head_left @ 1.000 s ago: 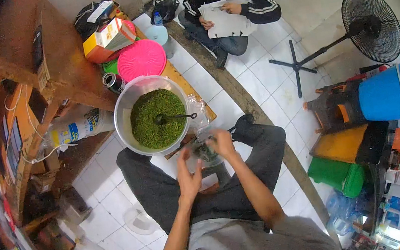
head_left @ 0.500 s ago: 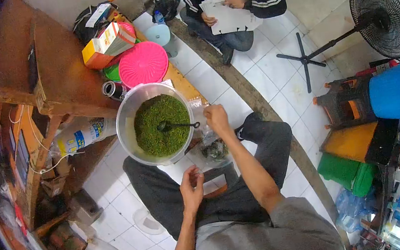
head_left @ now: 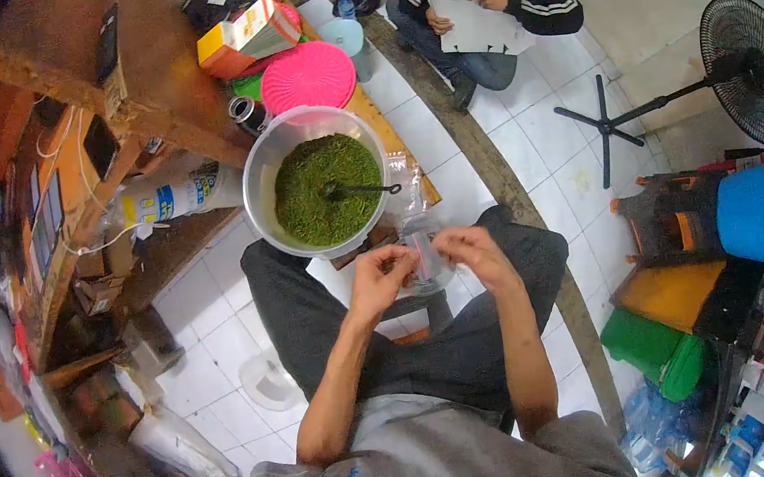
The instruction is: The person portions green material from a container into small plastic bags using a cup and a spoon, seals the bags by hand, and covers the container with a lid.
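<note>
Between my two hands is a small clear zip bag (head_left: 424,254) with a reddish line near its top. My left hand (head_left: 382,281) pinches its left side, and my right hand (head_left: 480,257) pinches the right edge. A large translucent tub (head_left: 261,217) sits just beyond my left hand, holding finely chopped green leaves (head_left: 317,175). A black spoon (head_left: 362,189) rests in the leaves, its handle pointing right. More clear zip bags (head_left: 406,181) lie beside the tub on a wooden board. Below the held bag, a clear container is mostly hidden by my hands.
Beyond the tub are a pink lid (head_left: 307,78), a dark can (head_left: 248,114) and an orange-white box (head_left: 249,37). A person (head_left: 488,11) sits cross-legged with papers. A standing fan (head_left: 753,71) and blue bucket (head_left: 762,213) are at right, wooden shelving (head_left: 65,220) at left.
My right hand has come back from the zip bags beside the tub to meet my left hand, which moved up. A small bag is now held between them. The whole view has shifted.
</note>
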Tool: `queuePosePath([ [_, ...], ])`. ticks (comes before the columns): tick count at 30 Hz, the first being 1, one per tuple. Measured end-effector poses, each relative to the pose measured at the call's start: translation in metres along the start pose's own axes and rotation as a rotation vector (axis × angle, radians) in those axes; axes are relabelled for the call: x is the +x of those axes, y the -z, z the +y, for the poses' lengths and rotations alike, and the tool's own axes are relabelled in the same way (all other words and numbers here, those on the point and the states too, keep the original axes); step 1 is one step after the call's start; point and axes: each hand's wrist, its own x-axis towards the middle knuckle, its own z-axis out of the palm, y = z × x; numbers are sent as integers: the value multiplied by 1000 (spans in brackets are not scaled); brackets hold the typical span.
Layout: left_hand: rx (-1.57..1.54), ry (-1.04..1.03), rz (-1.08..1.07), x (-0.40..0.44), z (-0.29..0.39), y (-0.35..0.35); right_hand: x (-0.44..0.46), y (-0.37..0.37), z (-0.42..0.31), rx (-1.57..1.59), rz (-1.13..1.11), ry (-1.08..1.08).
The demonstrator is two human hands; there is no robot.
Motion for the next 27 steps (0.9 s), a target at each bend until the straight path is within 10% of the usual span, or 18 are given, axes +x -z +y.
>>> queuePosePath([
  [3,-59,-30,89,-9,-2,8,-8,-19,-17,-290,842,369],
  [9,-243,-20,132,-23,-7,1,-23,-95,-44,-576,420,424],
  [27,195,-201,123,-27,-6,16,-11,-92,-27,-426,302,331],
])
